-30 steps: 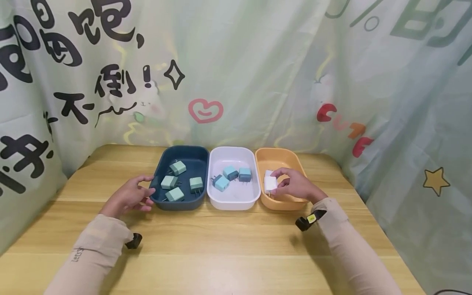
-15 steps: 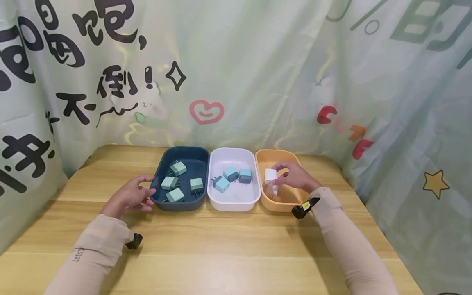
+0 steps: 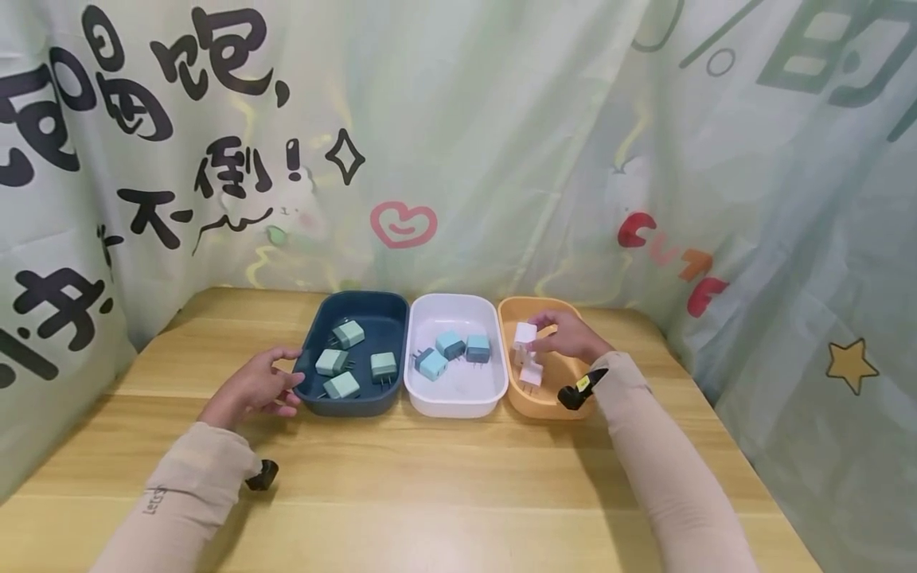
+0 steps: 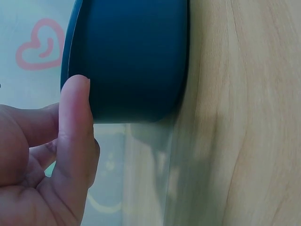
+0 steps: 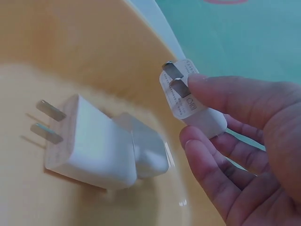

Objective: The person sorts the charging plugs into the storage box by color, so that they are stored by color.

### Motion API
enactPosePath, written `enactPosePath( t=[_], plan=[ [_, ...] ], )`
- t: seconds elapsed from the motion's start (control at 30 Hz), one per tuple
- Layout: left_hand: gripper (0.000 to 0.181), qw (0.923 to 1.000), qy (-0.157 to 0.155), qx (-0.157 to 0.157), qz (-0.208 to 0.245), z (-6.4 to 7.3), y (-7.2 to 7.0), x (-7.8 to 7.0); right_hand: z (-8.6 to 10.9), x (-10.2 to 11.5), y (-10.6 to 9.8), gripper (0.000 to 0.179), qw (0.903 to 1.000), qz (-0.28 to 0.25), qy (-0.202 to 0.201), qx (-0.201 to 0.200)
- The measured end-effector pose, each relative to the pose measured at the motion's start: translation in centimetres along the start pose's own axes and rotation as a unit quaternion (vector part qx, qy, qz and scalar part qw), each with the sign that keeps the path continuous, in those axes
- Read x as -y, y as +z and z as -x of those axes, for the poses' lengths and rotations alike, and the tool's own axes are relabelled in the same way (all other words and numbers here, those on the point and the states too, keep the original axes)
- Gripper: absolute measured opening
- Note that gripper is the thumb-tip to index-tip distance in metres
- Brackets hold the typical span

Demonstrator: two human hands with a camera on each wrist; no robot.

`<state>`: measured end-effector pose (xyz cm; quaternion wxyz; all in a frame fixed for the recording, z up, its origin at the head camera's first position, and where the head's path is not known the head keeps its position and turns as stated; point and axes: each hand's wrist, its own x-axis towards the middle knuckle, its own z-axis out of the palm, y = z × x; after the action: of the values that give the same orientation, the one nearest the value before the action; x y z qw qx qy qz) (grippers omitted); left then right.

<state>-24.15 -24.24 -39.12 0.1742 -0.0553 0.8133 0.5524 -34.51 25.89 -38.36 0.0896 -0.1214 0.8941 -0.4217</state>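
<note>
My right hand (image 3: pixel 571 334) pinches a white plug charger (image 5: pixel 188 96) between thumb and fingers, its two metal prongs exposed, over the orange tray (image 3: pixel 579 382). In the right wrist view, two other white chargers rest in that tray; the nearer white charger (image 5: pixel 96 146) lies with its prongs toward the left. My left hand (image 3: pixel 259 383) holds the left side of the dark blue tray (image 3: pixel 358 408), its thumb (image 4: pixel 75 113) against the wall near the rim. Several pale green chargers (image 3: pixel 331 362) sit inside the blue tray.
Between the other two trays stands a white tray (image 3: pixel 458 407), with three light-blue and dark-blue chargers (image 3: pixel 450 344) in it. All the trays form a row at the back of the wooden table (image 3: pixel 430 493). A printed curtain (image 3: pixel 487 143) hangs close behind.
My right hand has lifted the white charger a little, off the other white ones, which show more now. The left hand keeps its place on the blue tray.
</note>
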Motion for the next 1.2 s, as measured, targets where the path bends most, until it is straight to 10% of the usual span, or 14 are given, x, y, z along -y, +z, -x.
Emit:
enactPosePath(
  t=[1.2],
  plan=[
    [0.057,0.9993,-0.024,-0.027,-0.007,0.2,0.4,-0.2,-3.5,-1.0,0.1,0.05,0.9987,-0.035,0.036,-0.007]
  ],
)
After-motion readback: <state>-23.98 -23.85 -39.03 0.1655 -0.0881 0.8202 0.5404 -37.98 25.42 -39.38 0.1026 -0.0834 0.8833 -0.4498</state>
